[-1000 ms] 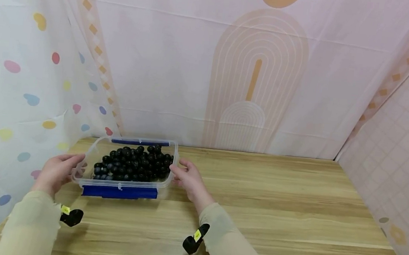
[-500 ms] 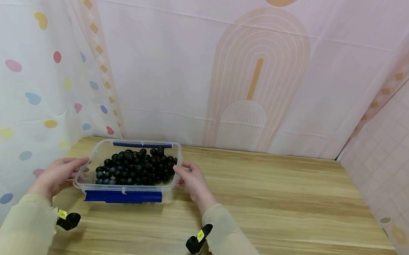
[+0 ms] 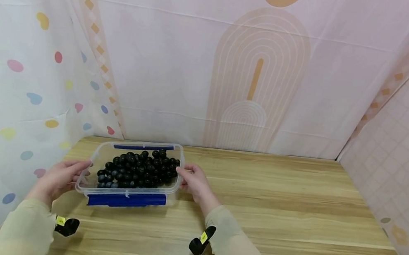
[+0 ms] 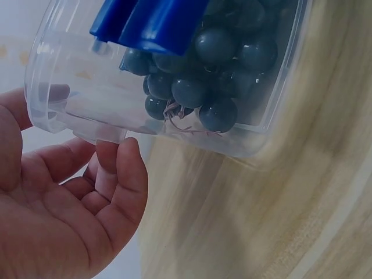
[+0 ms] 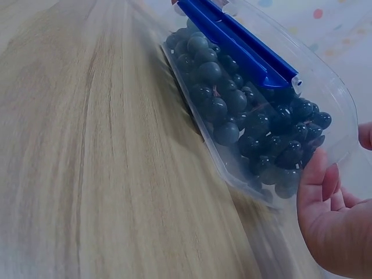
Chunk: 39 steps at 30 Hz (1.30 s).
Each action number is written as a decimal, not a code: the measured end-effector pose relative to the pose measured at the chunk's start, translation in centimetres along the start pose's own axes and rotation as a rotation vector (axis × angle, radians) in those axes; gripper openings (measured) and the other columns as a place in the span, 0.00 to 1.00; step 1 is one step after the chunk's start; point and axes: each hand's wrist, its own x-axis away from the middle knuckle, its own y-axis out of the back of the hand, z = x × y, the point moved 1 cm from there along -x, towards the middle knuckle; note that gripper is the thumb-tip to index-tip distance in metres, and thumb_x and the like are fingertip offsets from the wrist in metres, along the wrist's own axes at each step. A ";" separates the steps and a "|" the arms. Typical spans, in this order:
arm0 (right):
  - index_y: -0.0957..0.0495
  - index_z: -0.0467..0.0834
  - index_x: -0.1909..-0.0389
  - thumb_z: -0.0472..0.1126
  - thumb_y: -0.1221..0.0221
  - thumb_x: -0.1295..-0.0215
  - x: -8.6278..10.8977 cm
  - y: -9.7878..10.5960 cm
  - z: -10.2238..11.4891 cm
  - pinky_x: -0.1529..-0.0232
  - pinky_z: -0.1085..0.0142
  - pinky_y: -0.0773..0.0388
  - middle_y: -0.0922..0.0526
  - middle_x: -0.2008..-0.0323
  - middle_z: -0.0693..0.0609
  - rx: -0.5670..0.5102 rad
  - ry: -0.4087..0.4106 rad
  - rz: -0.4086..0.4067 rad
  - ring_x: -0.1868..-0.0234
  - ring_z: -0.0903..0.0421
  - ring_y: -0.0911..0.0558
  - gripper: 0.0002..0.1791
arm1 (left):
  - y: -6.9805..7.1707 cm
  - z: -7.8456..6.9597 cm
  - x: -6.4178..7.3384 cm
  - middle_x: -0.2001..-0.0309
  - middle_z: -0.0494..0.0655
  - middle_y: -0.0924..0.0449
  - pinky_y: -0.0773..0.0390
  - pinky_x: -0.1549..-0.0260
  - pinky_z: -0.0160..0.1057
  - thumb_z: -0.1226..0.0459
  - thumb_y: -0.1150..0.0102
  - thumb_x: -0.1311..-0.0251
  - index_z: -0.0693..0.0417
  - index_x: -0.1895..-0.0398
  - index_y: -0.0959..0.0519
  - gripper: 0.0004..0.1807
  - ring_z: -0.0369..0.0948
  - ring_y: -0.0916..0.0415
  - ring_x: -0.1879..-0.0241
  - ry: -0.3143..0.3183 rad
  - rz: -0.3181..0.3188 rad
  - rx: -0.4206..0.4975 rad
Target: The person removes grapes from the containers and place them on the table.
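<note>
A clear plastic storage box (image 3: 141,192) without a lid sits between my hands at the left of the table. Dark grapes (image 3: 136,170) fill it in a loose heap, and thin stems show through its wall in the left wrist view. My left hand (image 3: 60,178) grips the left end, thumb over the rim and fingertips under it. At the right end, my right hand (image 3: 198,187) holds the rim with its thumb on top, the other fingers against the outer wall. A blue latch flap (image 3: 126,199) hangs along the near side; another blue flap (image 3: 143,147) lines the far side.
The wooden table (image 3: 273,218) stretches far to the right of the box. A patterned curtain (image 3: 172,78) hangs behind it, and a dotted curtain (image 3: 17,124) borders the left side. Black wrist mounts (image 3: 198,243) sit on both forearms.
The box, held at both ends, has shifted slightly to the right and nearer to me. Both hands have moved along with it and keep their hold.
</note>
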 end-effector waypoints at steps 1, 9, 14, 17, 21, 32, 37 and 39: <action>0.33 0.32 0.45 0.38 0.40 0.31 0.0 0.0 0.0 0.74 0.70 0.27 0.31 0.74 0.52 -0.001 -0.001 0.000 0.76 0.59 0.31 0.20 | 0.0 0.0 0.0 0.65 0.43 0.22 0.18 0.65 0.41 0.49 0.53 0.25 0.75 0.38 0.33 0.34 0.40 0.21 0.69 0.002 0.002 0.001; 0.33 0.34 0.48 0.38 0.40 0.31 -0.3 0.1 -0.3 0.73 0.69 0.27 0.31 0.76 0.52 0.002 0.015 0.000 0.76 0.59 0.30 0.17 | -0.1 0.2 -0.1 0.63 0.43 0.22 0.18 0.65 0.40 0.48 0.54 0.25 0.77 0.35 0.38 0.37 0.39 0.21 0.68 0.015 -0.007 -0.019; 0.33 0.33 0.48 0.38 0.41 0.30 -0.5 0.0 -0.6 0.72 0.68 0.26 0.31 0.75 0.52 0.006 0.028 0.001 0.76 0.59 0.30 0.17 | 0.0 0.3 -0.2 0.63 0.42 0.22 0.18 0.66 0.40 0.47 0.52 0.26 0.77 0.34 0.38 0.38 0.39 0.21 0.68 0.011 -0.027 -0.026; 0.33 0.33 0.49 0.38 0.41 0.30 -0.5 0.0 -0.6 0.72 0.68 0.26 0.31 0.75 0.52 -0.005 0.035 0.000 0.76 0.59 0.30 0.16 | 0.0 0.4 -0.2 0.62 0.42 0.22 0.18 0.66 0.40 0.48 0.52 0.26 0.75 0.35 0.36 0.36 0.39 0.21 0.68 -0.003 -0.029 -0.019; 0.33 0.32 0.49 0.37 0.42 0.31 -0.5 0.0 -0.8 0.73 0.69 0.27 0.29 0.74 0.53 -0.025 0.057 -0.005 0.77 0.60 0.30 0.16 | 0.1 0.7 -0.3 0.60 0.42 0.23 0.18 0.66 0.40 0.49 0.51 0.26 0.73 0.36 0.34 0.34 0.38 0.22 0.68 -0.020 -0.024 -0.008; 0.33 0.30 0.47 0.36 0.43 0.30 -0.5 -0.1 -1.1 0.73 0.69 0.27 0.29 0.73 0.53 -0.018 0.065 -0.017 0.77 0.60 0.29 0.18 | -0.2 0.7 -0.1 0.56 0.48 0.22 0.18 0.64 0.39 0.49 0.53 0.25 0.78 0.32 0.43 0.39 0.39 0.21 0.65 -0.045 -0.037 -0.059; 0.33 0.29 0.45 0.37 0.43 0.30 -0.6 -0.2 -1.1 0.73 0.69 0.27 0.28 0.72 0.53 -0.016 0.077 -0.024 0.77 0.61 0.29 0.20 | -0.3 0.7 -0.1 0.57 0.47 0.21 0.18 0.64 0.39 0.49 0.52 0.26 0.78 0.32 0.42 0.39 0.39 0.21 0.66 -0.053 -0.059 -0.051; 0.33 0.29 0.46 0.37 0.43 0.30 -0.6 -0.2 -1.2 0.72 0.69 0.27 0.28 0.72 0.53 -0.011 0.079 -0.026 0.77 0.61 0.29 0.19 | -0.3 0.7 -0.1 0.57 0.48 0.21 0.18 0.64 0.39 0.49 0.52 0.26 0.78 0.32 0.41 0.39 0.39 0.21 0.66 -0.056 -0.062 -0.047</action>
